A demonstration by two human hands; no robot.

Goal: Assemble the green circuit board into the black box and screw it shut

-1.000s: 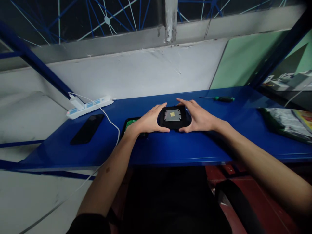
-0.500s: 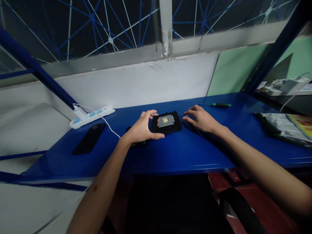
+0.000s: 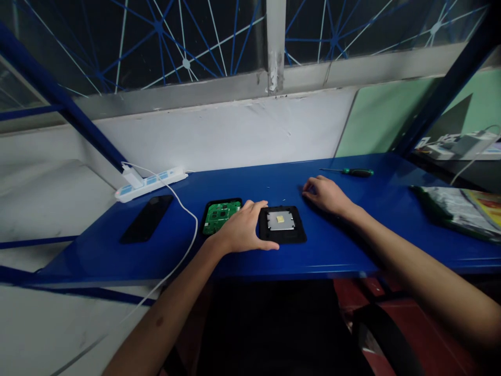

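Observation:
A black plastic cover (image 3: 301,232) lies inner side up on the blue table, with a silver metal plate (image 3: 287,223) and a pale yellow square pad (image 3: 280,219) at its middle. My left hand (image 3: 245,227) grips the cover's left part, thumb at the near edge and fingers at the far edge. Left of it, partly hidden by that hand, is a green circuit board (image 3: 219,214) in a black housing (image 3: 204,224). My right hand (image 3: 323,194) rests on the table beyond the cover's right side, fingers curled in; anything inside them is hidden.
Tiny light bits (image 3: 284,199) lie beyond the cover. A green-handled screwdriver (image 3: 358,172) is at the back right, a crinkled plastic bag (image 3: 462,209) at the far right. On the left are a black phone (image 3: 146,219), a power strip (image 3: 156,181) and a white cable (image 3: 193,222).
My left hand and the cover have come nearer the table's front edge and slightly right, and the cover now lies flat. The circuit board shows more. My right fingers have curled in.

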